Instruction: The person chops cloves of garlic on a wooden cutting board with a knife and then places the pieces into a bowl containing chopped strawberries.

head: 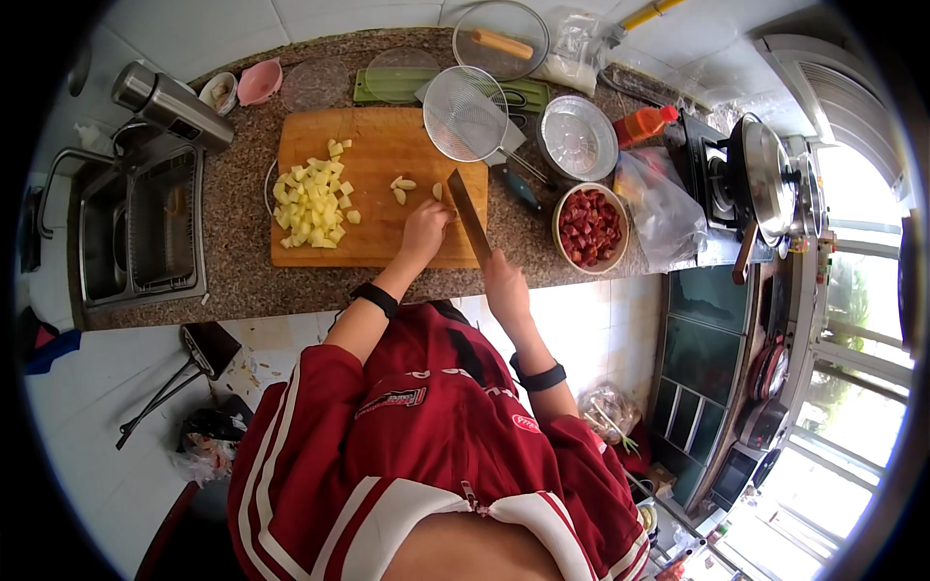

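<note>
My right hand [506, 285] grips the handle of a kitchen knife [469, 218], its broad blade slanting over the right part of a wooden cutting board [385, 240]. Just left of the blade, my left hand [429, 229] rests on the board with its fingers drawn together; whether something small is under the fingertips cannot be told. Several peeled garlic cloves [404, 184] lie beyond that hand, one of them [437, 191] close to the blade. Diced potato [314, 207], pale yellow, is heaped on the board's left side. To the right of the board stands a bowl of diced red meat [590, 226].
A wire skimmer [466, 114] overlaps the board's far right corner, near a dark-handled tool [520, 189]. Behind the meat are a foil tray [577, 138], a red bottle [645, 126] and a plastic bag [665, 210]. A sink [142, 232] is left; a lidded pan [766, 178] sits on the stove.
</note>
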### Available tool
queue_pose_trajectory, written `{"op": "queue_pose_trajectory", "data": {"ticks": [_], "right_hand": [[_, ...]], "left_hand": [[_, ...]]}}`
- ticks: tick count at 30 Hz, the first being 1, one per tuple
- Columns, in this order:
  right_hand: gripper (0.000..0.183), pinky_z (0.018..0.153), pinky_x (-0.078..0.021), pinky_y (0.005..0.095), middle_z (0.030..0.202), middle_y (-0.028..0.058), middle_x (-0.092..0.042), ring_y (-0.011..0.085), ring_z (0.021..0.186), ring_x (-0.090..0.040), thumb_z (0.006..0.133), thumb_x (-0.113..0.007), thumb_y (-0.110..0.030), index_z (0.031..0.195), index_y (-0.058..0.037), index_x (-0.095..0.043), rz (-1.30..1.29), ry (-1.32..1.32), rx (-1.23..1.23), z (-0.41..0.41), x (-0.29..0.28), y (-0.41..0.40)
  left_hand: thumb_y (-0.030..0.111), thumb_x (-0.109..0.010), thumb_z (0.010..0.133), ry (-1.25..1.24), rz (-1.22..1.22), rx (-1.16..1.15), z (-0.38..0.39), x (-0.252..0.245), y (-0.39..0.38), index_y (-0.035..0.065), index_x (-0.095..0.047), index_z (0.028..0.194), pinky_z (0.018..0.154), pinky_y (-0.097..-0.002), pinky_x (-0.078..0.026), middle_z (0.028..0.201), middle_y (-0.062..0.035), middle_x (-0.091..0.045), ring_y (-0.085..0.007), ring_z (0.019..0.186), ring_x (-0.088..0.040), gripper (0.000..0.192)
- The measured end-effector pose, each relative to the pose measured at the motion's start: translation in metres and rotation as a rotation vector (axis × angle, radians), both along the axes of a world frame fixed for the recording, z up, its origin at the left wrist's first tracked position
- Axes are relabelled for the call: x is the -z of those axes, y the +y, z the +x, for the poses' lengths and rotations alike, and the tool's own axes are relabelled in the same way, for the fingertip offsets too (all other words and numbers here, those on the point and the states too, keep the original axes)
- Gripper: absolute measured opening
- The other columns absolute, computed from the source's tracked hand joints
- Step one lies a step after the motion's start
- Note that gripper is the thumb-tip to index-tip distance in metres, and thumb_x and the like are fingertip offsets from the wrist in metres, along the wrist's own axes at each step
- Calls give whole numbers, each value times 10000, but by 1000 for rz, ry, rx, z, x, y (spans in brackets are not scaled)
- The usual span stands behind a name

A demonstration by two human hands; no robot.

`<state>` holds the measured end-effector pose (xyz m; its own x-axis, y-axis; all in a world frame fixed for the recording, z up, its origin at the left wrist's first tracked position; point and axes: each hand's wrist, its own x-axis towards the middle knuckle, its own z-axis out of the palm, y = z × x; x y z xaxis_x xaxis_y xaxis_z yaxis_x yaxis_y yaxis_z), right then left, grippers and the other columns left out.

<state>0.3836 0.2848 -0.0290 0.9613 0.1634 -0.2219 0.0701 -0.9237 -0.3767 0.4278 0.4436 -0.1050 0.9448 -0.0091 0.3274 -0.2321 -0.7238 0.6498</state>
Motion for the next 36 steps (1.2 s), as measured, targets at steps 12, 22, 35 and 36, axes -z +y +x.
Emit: {"op": "queue_pose_trajectory", "data": {"ticks": [12, 22, 35, 36], "right_hand": [[138, 504, -453, 486, 584, 216, -548, 399, 568, -552, 839, -425, -179, 845, -42, -411, 78, -74, 35, -2, 1, 1], [140, 492, -440, 499, 566, 217, -538, 407, 551, -542, 836, -432, -183, 824, -47, -399, 70, -73, -25, -2, 13, -1], [115, 508, -451, 484, 591, 205, -558, 396, 577, -557, 837, -415, -161, 818, -50, -392, -2, -27, 20, -8, -1, 8], [115, 508, -451, 484, 591, 205, -558, 396, 577, -557, 837, -415, -161, 818, -50, -392, -1, -28, 21, -8, 0, 9]], "left_hand": [[7, -546, 633, -27, 29, -14, -1, 1, -2, 51, -643, 718, 630, -322, -457, 727, -65, -581, -231, 756, -535, 136], [6, -544, 625, -57, 5, -3, -1, 4, -1, 50, -642, 715, 622, -328, -453, 684, -76, -561, -239, 732, -528, 140], [-7, -579, 642, -28, -1, -1, -1, 0, -1, 8, -628, 741, 629, -361, -453, 694, -116, -572, -278, 719, -527, 112], [-7, -579, 642, -29, -1, -1, -1, 0, -1, 8, -628, 741, 629, -361, -453, 694, -116, -572, -278, 719, -527, 112]]}}
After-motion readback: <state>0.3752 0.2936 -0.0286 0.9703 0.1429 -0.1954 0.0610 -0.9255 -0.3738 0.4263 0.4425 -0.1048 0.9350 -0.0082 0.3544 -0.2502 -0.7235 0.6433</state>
